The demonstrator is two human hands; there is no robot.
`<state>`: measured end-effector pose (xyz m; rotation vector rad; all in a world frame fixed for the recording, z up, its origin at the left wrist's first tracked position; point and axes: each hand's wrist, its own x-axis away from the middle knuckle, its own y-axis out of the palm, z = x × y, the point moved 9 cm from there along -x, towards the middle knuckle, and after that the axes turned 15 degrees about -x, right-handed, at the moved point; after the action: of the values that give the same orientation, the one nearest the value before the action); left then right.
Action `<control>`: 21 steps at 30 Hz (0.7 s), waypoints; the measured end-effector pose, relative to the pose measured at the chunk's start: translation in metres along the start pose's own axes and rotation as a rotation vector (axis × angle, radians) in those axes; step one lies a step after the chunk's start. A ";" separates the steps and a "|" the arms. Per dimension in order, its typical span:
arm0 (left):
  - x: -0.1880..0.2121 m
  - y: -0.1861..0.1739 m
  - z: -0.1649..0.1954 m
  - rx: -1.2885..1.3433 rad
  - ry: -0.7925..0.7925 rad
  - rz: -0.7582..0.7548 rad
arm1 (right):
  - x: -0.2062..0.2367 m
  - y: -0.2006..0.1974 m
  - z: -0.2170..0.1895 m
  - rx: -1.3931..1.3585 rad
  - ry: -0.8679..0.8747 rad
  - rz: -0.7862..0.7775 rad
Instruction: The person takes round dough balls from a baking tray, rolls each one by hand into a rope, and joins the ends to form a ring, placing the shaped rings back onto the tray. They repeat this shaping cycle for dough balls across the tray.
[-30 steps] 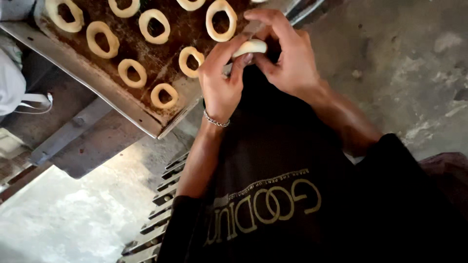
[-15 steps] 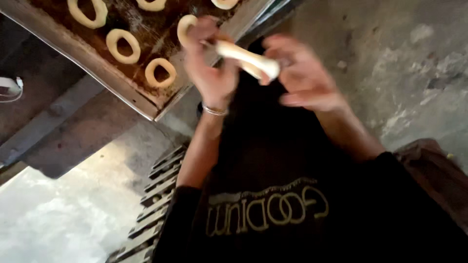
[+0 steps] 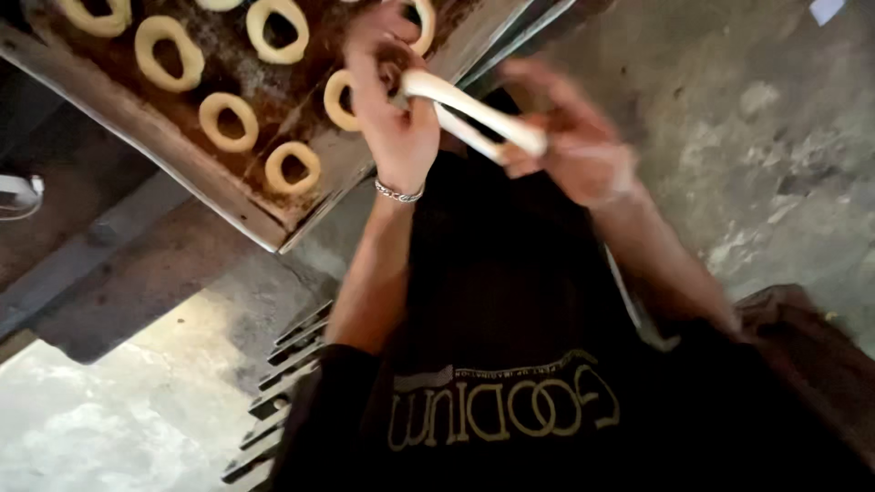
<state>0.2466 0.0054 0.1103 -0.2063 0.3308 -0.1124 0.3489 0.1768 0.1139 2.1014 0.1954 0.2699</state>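
Now stretched longer than a second ago, the pale dough rope (image 3: 474, 114) is pinched between left hand (image 3: 394, 109) and blurred right hand (image 3: 570, 150) beside the rusty metal baking tray (image 3: 164, 155) of raw dough rings (image 3: 228, 120).

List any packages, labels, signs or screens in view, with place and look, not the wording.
Shirt print: on the person's black shirt, bottom centre; one curved line of tan outlined letters, smaller tan lettering above.
White scrap: top right corner on the grey floor; small, pale, possibly a label, too small to tell.
No packages, signs or screens.
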 end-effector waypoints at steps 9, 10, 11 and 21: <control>-0.052 0.075 -0.020 -0.314 -0.093 -0.327 | -0.022 -0.061 -0.111 1.041 -0.457 0.036; -0.048 0.084 -0.016 -0.282 -0.114 -0.323 | -0.028 -0.076 -0.117 0.854 -0.378 0.045; -0.047 0.098 -0.013 -0.250 -0.118 -0.320 | -0.039 -0.093 -0.124 0.671 -0.313 0.053; -0.094 0.180 -0.042 -0.537 -0.499 -0.248 | -0.129 -0.129 -0.205 1.436 -0.428 -0.111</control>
<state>0.1579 0.1865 0.0614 -0.7930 -0.1731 -0.2110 0.1660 0.3796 0.0920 3.4567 0.2877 -0.5857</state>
